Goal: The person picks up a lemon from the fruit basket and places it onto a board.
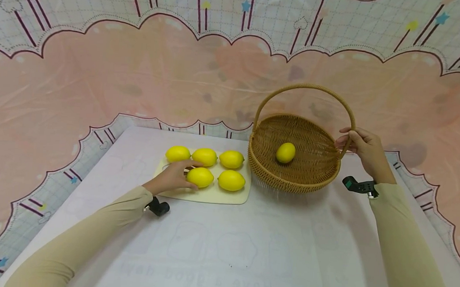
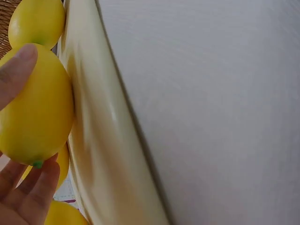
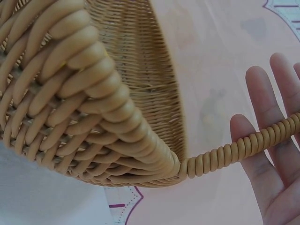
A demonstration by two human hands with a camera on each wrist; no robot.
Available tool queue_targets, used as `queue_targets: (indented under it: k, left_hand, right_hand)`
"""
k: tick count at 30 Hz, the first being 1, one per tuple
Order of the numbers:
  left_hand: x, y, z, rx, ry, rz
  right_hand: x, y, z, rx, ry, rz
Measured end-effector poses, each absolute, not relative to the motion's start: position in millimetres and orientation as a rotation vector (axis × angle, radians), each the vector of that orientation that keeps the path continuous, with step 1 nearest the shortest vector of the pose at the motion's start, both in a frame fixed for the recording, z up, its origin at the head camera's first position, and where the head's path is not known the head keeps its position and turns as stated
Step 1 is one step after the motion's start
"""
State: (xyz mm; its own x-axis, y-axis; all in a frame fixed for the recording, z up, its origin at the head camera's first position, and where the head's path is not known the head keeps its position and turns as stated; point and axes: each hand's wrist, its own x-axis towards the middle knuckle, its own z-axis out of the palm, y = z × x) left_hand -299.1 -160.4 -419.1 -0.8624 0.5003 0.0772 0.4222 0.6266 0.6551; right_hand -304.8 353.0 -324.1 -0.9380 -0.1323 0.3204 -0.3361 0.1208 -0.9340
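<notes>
My left hand is at the near left lemon on a cream board. In the left wrist view, the thumb lies on one side of this lemon and the fingertips are by its green-tipped end. Several more lemons, among them the near right lemon, lie on the board. My right hand holds the wicker basket by the right foot of its handle. The handle crosses the fingers in the right wrist view. The basket tips toward me, with a single lemon inside.
A white cloth covers the table; the board sits left of the basket. Behind hangs a pink and white printed curtain. A small black device is strapped at each wrist.
</notes>
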Motion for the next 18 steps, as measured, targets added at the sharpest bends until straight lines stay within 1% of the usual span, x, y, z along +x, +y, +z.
queue_targets:
  k: [18]
  left_hand:
    - [-302.9,-166.4,-412.9,0.819,2.675,1.054]
  right_hand:
    - [-304.3,351.6,-323.0,0.435,-2.239,1.922]
